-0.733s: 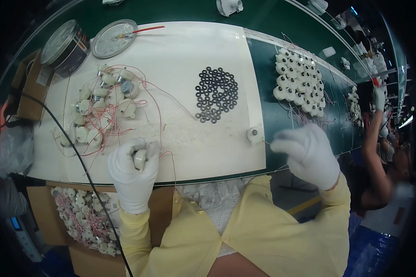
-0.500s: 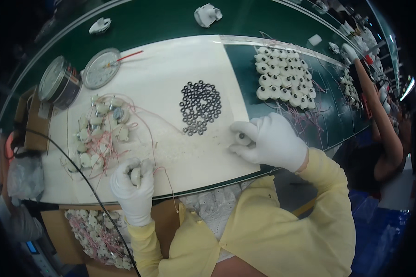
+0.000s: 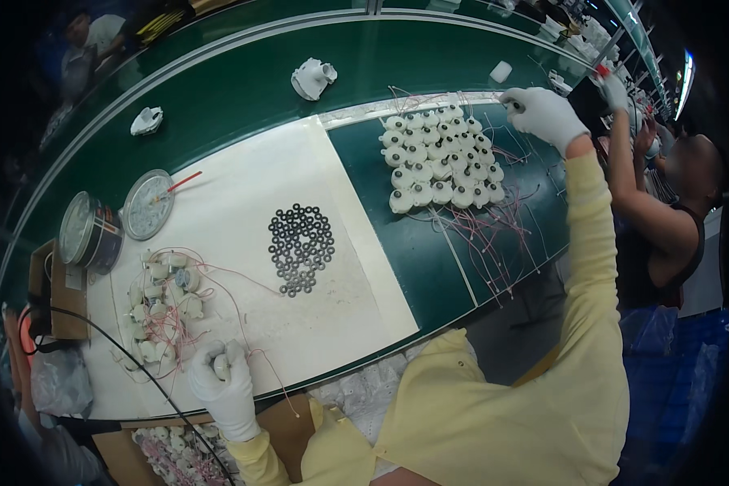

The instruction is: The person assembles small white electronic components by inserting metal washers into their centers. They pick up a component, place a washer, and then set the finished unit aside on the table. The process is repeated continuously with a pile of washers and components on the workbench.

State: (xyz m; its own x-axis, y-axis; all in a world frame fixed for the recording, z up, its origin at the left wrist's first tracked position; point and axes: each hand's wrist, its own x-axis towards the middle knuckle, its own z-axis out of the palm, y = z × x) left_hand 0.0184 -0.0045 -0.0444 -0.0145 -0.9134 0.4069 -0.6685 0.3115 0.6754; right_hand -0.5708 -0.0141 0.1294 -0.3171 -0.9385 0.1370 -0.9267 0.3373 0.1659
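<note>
In white gloves, both of my hands are closed. Near the front left edge of the table, my left hand grips a small white motor, mostly hidden by the fingers; a thin pink wire runs beside it. My right hand is stretched out to the far right, beyond the block of motors, pinching a small round white motor with a dark tip. Rows of white motors with black caps stand on the green surface, pink wires trailing. Several black rings lie grouped on the white sheet.
Loose white motors with tangled pink wires lie at left, near a tub and a round lid bearing a red stick. A box of motors sits below the table edge. A co-worker is at right.
My right hand has swung from beside the black rings out to the far right, past the block of motors. My left hand stays near the front edge. The view has shifted.
</note>
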